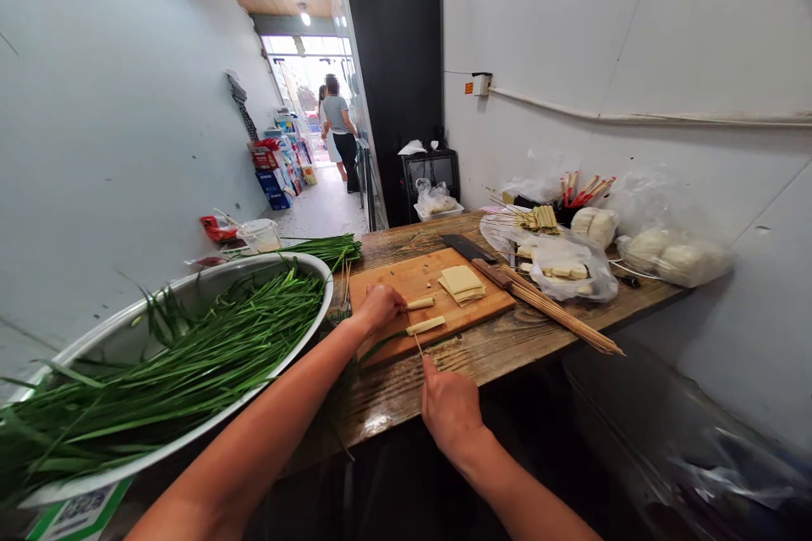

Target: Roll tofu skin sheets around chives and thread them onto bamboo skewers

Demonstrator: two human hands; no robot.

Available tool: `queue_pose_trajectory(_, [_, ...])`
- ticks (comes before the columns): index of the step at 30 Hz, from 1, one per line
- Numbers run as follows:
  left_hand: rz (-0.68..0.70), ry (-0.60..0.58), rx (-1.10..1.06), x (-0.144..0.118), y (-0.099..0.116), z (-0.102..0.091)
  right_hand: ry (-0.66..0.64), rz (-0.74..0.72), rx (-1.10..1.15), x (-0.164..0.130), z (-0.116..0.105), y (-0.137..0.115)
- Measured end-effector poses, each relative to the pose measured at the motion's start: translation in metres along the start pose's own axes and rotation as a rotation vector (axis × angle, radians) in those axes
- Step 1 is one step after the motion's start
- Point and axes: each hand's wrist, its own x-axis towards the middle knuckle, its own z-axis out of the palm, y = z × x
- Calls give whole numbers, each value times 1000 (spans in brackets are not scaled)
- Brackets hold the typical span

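Observation:
My right hand (452, 407) pinches a thin wooden skewer (418, 345) near the front edge of the cutting board (386, 279). The skewer's upper part meets a pale tofu-skin roll (427, 325) with green leaves trailing from its left end; whether it goes through is too small to tell. Just above, my left hand (379, 308) has its fingers closed on the end of a second tofu-skin roll (421, 303). A stack of square tofu sheets (463, 283) lies on the board to the right. Behind it rests a cleaver (466, 248) with a wooden handle.
A large metal basin (326, 275) of long green chives (234, 355) stands at the left. Bundled bare skewers (564, 313) lie across the table's right side. Bagged white food (564, 266) and filled skewers (539, 220) sit behind. Two people (339, 118) stand near the far doorway.

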Motion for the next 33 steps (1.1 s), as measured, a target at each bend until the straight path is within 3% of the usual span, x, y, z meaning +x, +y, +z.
queue_pose_trajectory(13, [53, 31, -14, 1, -5, 2, 35, 19, 32, 31, 1, -2])
queue_pose_trajectory(26, [-29, -39, -62, 1, -3, -6, 110, 18, 89, 41, 8, -3])
queue_pose_trajectory(30, [-136, 64, 35, -4, 6, -8, 100, 29, 110, 39, 6, -3])
queue_pose_trajectory(33, [-20, 131, 89, -10, 18, 1, 107, 40, 159, 38, 3, -2])
